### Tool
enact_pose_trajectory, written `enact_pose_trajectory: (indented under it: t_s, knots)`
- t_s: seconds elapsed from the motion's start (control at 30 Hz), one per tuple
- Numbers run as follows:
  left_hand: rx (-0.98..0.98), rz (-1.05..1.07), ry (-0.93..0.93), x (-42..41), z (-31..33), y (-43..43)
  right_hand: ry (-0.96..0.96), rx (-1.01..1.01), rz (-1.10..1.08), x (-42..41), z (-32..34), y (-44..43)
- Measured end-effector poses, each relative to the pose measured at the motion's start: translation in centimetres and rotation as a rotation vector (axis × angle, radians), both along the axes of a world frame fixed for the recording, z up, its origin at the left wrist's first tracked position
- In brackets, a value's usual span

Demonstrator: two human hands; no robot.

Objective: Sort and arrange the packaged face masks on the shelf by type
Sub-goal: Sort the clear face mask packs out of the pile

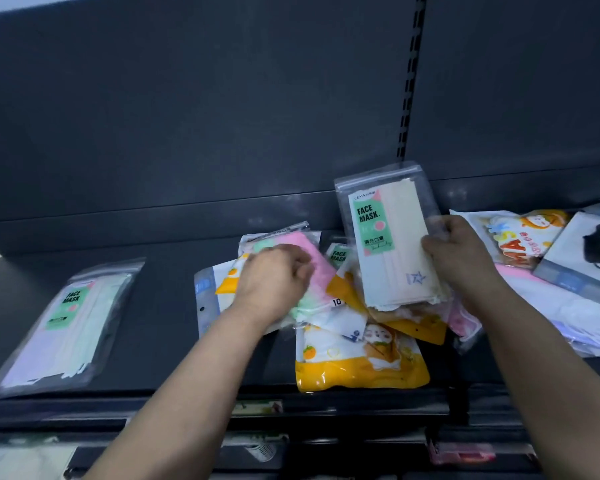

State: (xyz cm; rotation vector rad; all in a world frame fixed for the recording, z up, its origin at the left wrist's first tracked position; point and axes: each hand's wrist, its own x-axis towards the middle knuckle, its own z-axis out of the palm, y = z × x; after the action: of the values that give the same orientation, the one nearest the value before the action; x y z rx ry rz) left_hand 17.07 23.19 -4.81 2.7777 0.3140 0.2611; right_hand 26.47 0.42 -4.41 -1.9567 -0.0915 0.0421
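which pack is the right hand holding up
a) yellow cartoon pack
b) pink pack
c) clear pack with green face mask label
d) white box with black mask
c, the right hand grips a clear pack with a green FACE MASK label, raised above the pile, while the yellow cartoon pack lies flat on the shelf.

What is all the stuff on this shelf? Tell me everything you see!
Green-label FACE MASK pack: one, cream masks, held up at the middle.
Same kind of pack: one, pale pastel masks, lying alone at the left.
Third green-label pack: one, mostly buried in the pile.
Pink and mint pack: one, under the left hand.
Yellow cartoon packs: at least two, front middle.
Orange MASK cartoon pack: one, right.
White box with black mask: one, far right.
Shelf: dark grey.
Left hand: reaching into the pile.
Right hand: fingers gripping the cream pack.
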Motion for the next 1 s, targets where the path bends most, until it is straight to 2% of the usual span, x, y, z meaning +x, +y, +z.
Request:
enact_pose_trajectory:
  t_s: [0.07,0.1,0.17,0.23,0.33,0.43,0.53,0.6,0.67,0.7,0.77,0.87,0.93,1.0]
  knots:
    - [0.002,0.061,0.172,-0.7,-0.3,2.4,-0.049,-0.129,0.005,-0.1,0.0,0.0]
    - [-0.052,0.053,0.199,-1.0,-0.5,3.3,-0.063,-0.166,0.014,-0.2,-0.1,0.1]
    - [-0.216,0.064,0.104,-1.5,-0.6,4.7,-0.036,-0.146,0.041,-0.3,-0.2,0.7]
    - [-0.279,0.162,0.045,-1.9,-0.9,5.7,0.046,-0.025,0.063,-0.6,-0.3,1.7]
    - [-0.189,0.14,0.209,-2.3,-1.5,5.8,0.086,0.067,0.042,-0.8,-0.4,2.6]
    - [-0.048,0.112,0.316,-2.4,-1.1,5.8,-0.014,-0.179,0.029,-0.7,-0.3,1.9]
    - [0.129,0.201,0.394,-2.4,0.5,6.9,-0.04,-0.352,0.036,-0.7,-0.3,0.9]
    - [0.223,0.246,0.33,-2.1,0.9,7.1,-0.023,-0.347,0.037,-0.7,-0.5,0.4]
    - [0.139,0.165,0.178,-1.7,0.8,6.0,-0.011,-0.309,0.026,-1.1,-0.8,0.4]
    - [0.078,0.07,0.17,-1.5,0.6,5.2,-0.005,-0.263,0.017,-1.3,-0.9,0.5]
    - [0.07,-0.095,0.272,-1.3,-0.2,3.8,0.015,-0.172,0.009,-1.8,-1.1,0.9]
    - [0.179,-0.112,0.361,-0.8,-0.3,3.8,0.03,-0.342,0.037,-2.5,-1.2,0.8]
    - [0.252,-0.052,0.307,-0.3,0.4,3.7,0.031,-0.502,0.013,-2.9,-1.0,-0.1]
    - [0.169,0.015,0.199,0.1,1.3,2.6,0.057,-0.571,-0.054,-3.1,-0.9,-0.9]
